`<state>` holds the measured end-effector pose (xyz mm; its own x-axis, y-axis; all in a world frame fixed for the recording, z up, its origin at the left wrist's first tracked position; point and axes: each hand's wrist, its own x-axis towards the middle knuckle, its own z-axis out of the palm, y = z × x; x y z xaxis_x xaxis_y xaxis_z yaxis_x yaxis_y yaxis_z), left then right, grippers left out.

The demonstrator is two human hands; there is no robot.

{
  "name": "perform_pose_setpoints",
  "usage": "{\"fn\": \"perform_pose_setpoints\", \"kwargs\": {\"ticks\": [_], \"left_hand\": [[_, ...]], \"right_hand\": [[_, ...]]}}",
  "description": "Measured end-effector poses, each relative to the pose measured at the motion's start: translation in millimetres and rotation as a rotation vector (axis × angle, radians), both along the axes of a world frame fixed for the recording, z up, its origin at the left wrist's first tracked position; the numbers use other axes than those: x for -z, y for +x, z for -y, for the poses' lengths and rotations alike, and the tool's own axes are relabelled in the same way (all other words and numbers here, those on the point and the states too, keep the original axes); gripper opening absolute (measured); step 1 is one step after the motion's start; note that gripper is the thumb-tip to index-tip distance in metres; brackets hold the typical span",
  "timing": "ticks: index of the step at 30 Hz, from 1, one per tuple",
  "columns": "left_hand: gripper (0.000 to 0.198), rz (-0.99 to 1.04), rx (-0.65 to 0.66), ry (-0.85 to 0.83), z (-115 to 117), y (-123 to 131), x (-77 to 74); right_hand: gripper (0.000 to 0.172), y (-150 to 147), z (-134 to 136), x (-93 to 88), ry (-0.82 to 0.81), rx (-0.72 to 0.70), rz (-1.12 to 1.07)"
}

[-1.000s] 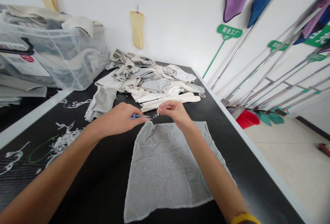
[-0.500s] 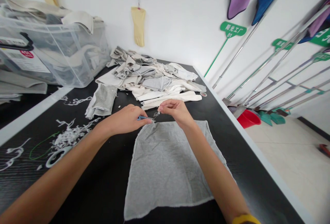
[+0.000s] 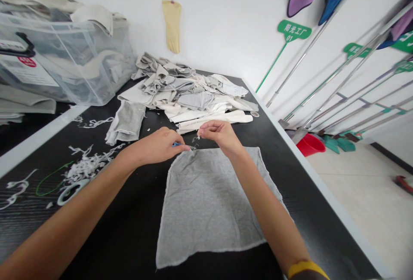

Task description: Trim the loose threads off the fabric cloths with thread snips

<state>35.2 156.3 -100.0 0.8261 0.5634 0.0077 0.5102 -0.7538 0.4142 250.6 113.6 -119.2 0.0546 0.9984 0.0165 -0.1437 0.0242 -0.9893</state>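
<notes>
A grey cloth piece [image 3: 209, 202] with whitish edges lies flat on the black table [image 3: 122, 228]. At its upper left corner my left hand [image 3: 163, 146] is closed around small blue thread snips [image 3: 177, 144], their tips close to the cloth's edge. My right hand [image 3: 219, 133] pinches a wisp of loose thread [image 3: 196, 138] just above the cloth's top edge; the thread hangs toward the snips. Most of the snips is hidden by my left fingers. Behind both hands spreads a heap of grey and cream cloth pieces [image 3: 193, 93].
Thread scraps [image 3: 85, 167] and a pale ring-shaped handle [image 3: 69, 193] lie left of my left forearm. A folded grey cloth [image 3: 125, 121] sits beside the heap. A clear plastic bin [image 3: 93, 65] full of cloth stands back left. Mop poles [image 3: 300, 65] and a red bucket [image 3: 310, 144] are at right.
The view has tilted slightly, so most things sit a little higher in the picture. Both hands keep nearly the same place at the cloth's upper edge, the right one still pinching thread.
</notes>
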Motion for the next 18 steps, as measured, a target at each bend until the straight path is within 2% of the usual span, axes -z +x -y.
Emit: {"fn": "perform_pose_setpoints", "kwargs": {"ticks": [9, 18], "left_hand": [[0.044, -0.016, -0.042, -0.037, -11.1, -10.9, -6.7], [0.044, 0.072, -0.094, -0.097, -17.9, -19.6, -8.5]], "right_hand": [[0.029, 1.6, -0.6, 0.8, -0.002, 0.003, -0.023], [0.028, -1.3, 0.3, 2.5, -0.003, -0.009, -0.007]]}}
